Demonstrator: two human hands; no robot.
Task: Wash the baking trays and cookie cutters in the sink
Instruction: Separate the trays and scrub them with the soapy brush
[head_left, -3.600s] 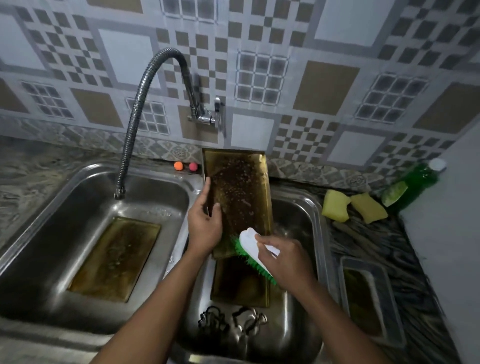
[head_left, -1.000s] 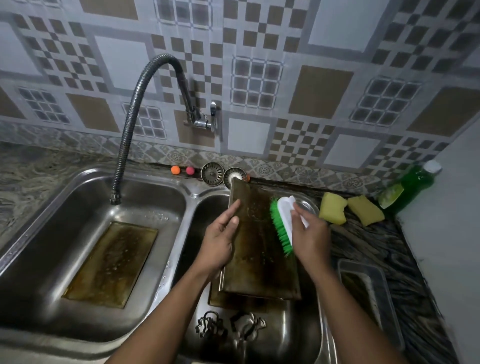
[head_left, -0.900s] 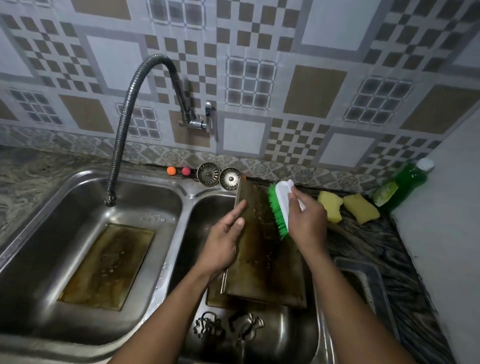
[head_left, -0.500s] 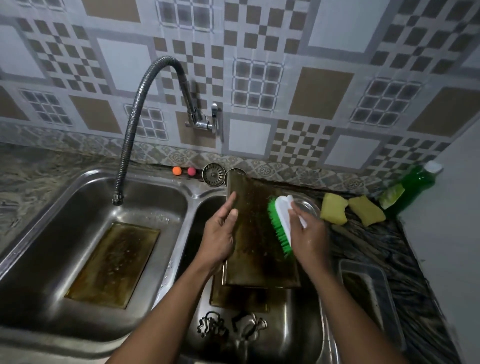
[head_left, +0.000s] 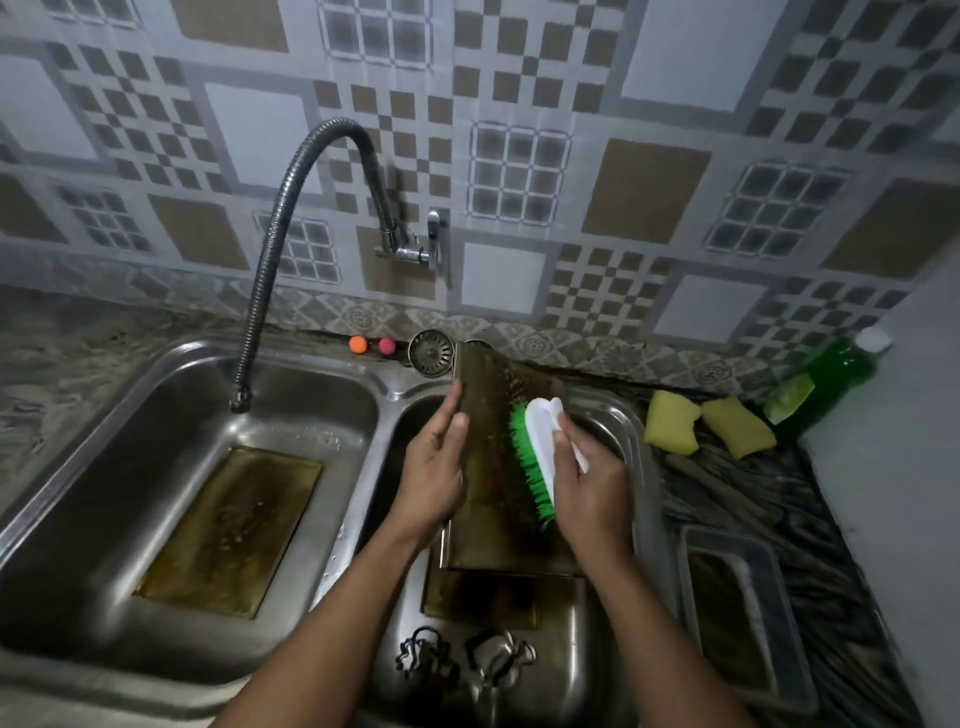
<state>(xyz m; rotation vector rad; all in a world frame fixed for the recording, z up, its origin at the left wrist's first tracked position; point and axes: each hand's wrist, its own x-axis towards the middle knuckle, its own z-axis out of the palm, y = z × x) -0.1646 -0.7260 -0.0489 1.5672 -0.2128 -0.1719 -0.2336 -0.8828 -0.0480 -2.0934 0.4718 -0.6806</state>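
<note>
The left hand (head_left: 434, 467) clasps the edge of the baking tray (head_left: 493, 509), thumb on its face. It props the tray at a tilt so the soiled surface meets the brush and runoff likely drains into the basin (head_left: 621, 421). Just beside it, the right hand (head_left: 592, 483) grasps the scrub brush (head_left: 537, 447), with the bristles pressed to the tray. Below both wrists, a second tray (head_left: 478, 597) and the cookie cutters (head_left: 462, 660) seemingly await their turn.
</note>
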